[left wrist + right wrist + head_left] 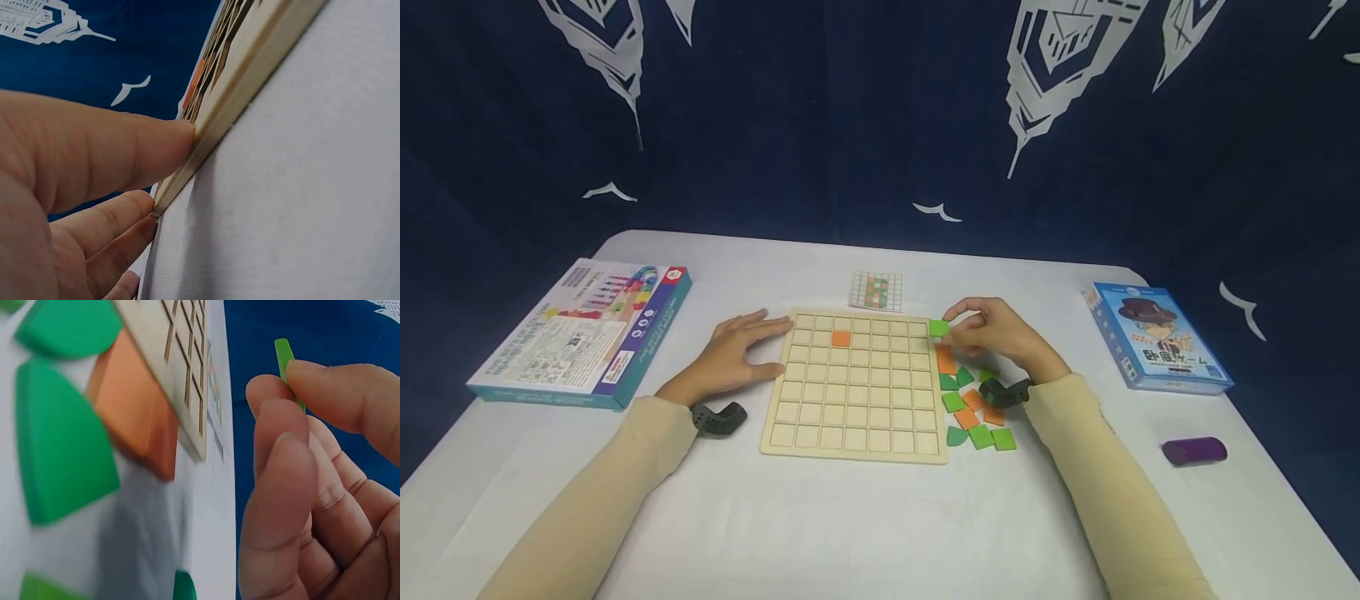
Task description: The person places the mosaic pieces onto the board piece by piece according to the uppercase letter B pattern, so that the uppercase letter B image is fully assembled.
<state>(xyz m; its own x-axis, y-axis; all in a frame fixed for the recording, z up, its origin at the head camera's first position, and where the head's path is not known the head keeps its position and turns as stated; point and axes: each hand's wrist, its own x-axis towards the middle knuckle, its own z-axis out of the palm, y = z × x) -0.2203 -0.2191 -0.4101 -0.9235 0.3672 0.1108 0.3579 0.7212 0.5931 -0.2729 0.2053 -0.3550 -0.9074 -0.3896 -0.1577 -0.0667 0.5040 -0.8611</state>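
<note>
My right hand (992,331) pinches a light green square tile (284,356) between thumb and finger, above the table by the board's far right corner. The wooden grid board (850,396) lies flat in the middle, with one orange tile (841,339) in a cell of its second row. Against the board's left edge rests my left hand (730,354), fingers spread and nearly straight, thumb tip touching the rim in the left wrist view. Below my right hand lie loose orange squares (946,360), light green squares (981,437) and dark green rounded pieces (65,440).
A small pattern card (876,292) lies behind the board. One large game box (583,333) sits at the left, and a blue box (1157,337) at the right. Nearer on the right is a purple cylinder (1195,451). A dark patterned curtain (880,125) hangs behind the table.
</note>
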